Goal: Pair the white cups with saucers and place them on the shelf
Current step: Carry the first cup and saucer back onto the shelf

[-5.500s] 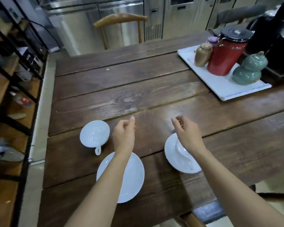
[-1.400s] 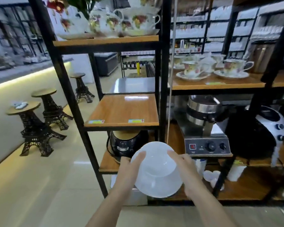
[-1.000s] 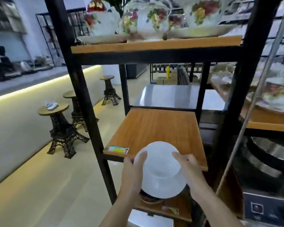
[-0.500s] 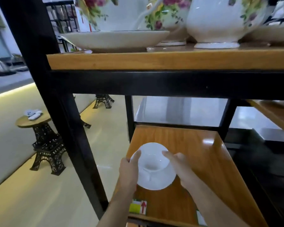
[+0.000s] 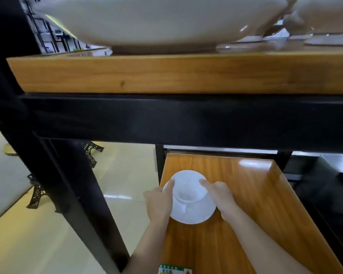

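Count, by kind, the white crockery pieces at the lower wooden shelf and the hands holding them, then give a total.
white cup: 1
white saucer: 1
hands: 2 (left hand, right hand)
Total: 4
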Demonstrator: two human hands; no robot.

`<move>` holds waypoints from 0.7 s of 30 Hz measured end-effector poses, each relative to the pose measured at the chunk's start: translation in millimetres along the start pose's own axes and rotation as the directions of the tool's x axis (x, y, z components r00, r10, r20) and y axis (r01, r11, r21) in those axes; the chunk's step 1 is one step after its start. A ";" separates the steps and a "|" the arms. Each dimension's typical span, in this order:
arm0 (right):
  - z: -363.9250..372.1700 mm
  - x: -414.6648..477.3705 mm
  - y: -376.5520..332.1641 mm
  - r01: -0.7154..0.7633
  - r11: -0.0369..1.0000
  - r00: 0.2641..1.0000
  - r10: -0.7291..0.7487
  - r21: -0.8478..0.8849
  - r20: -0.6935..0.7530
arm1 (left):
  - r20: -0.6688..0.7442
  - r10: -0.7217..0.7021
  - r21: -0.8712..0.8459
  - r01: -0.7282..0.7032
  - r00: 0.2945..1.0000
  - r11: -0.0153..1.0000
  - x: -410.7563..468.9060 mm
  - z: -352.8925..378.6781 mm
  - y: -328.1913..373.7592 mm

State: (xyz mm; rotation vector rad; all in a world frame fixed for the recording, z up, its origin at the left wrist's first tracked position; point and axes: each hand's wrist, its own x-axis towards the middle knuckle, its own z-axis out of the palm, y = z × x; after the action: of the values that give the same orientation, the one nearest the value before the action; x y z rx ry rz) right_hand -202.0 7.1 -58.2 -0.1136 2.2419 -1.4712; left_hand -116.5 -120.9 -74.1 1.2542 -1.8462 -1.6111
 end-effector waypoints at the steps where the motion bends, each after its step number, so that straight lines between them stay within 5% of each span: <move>1: -0.9 1.4 0.6 -0.003 1.000 1.000 0.003 -0.002 0.001 | -0.005 0.005 0.019 -0.005 1.000 1.000 0.7 0.7 0.0; 6: -6.4 0.3 -0.6 0.017 0.996 0.999 -0.019 -0.091 -0.029 | 0.002 0.024 0.112 -0.024 1.000 0.993 -1.2 -0.8 5.6; 11: -26.7 -22.2 -0.7 0.184 0.946 0.966 -0.224 -0.268 -0.131 | -0.032 0.185 0.211 -0.175 0.982 0.962 -18.9 -17.1 9.3; 21: -77.9 -106.7 43.3 0.446 0.740 0.874 -0.481 -0.503 0.067 | 0.126 0.604 0.444 -0.589 0.787 0.675 -122.2 -35.2 -0.1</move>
State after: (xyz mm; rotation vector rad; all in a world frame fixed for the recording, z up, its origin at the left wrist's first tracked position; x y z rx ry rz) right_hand -131.2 124.8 -36.5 -0.8644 2.7413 -1.0510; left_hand -25.2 -42.4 -33.2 0.6721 -2.3760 -0.8078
